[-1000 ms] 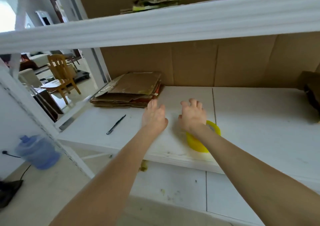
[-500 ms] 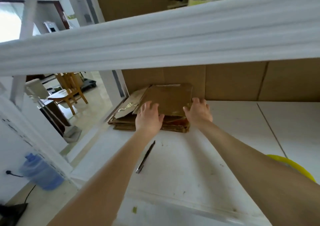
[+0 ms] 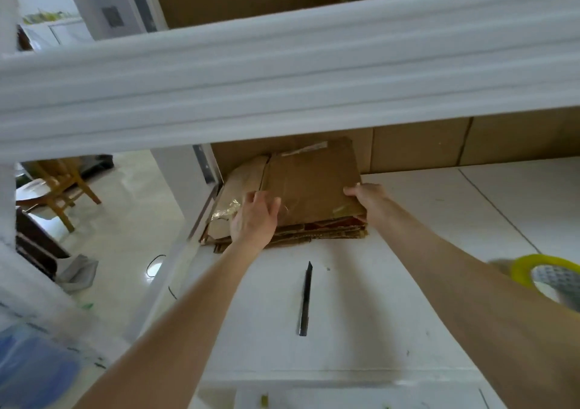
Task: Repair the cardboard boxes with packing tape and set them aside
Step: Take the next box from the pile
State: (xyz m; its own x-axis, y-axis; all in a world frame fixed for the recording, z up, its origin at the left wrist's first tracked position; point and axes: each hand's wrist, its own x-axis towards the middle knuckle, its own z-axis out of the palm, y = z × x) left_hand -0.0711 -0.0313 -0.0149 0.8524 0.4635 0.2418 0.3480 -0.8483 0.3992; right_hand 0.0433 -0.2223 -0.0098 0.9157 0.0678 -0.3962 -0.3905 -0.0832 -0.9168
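The flattened box [image 3: 310, 185], atop the stack [image 3: 314, 236] at the rear left corner of the shelf [image 3: 376, 298], is grasped at opposite edges by the left grip [image 3: 255, 217] and right grip [image 3: 367, 200]. Light, stiff, easily creased handling is expected.

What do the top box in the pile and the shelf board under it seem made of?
The top box: brown corrugated cardboard, matte, creased; shiny clear tape patches. The shelf board: probably white-painted wood or laminate, matte, scuffed, with a seam line.
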